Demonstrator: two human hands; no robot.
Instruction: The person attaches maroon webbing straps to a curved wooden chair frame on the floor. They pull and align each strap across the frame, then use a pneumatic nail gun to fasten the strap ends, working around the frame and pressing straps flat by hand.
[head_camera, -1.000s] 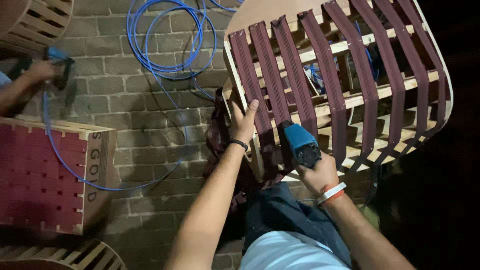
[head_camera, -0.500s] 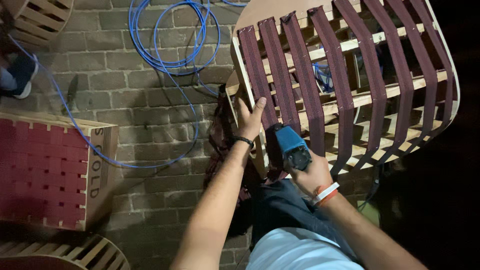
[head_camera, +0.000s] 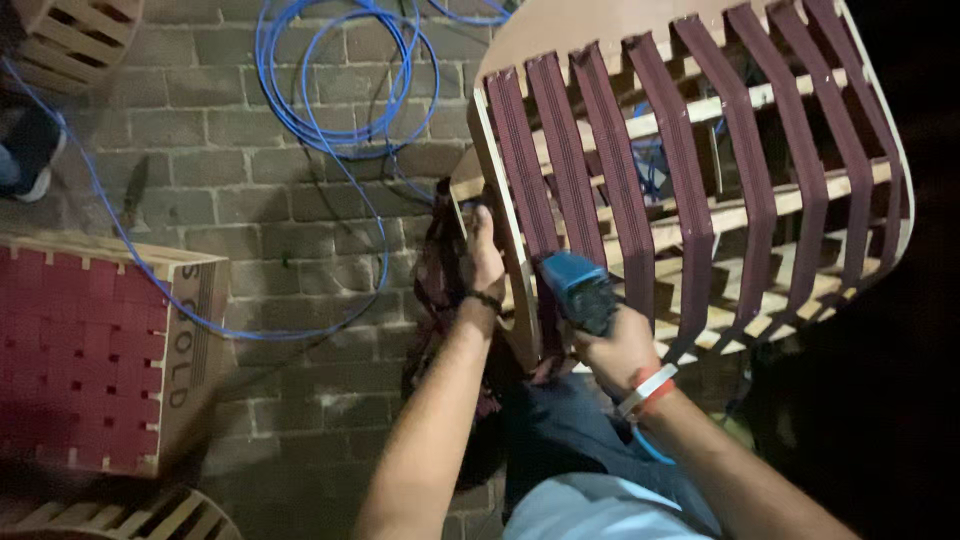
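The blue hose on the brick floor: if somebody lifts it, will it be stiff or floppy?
Probably floppy: the blue hose lies in loose coils and trails across the brick floor in soft curves. It would likely sag and uncoil, perhaps tangle.
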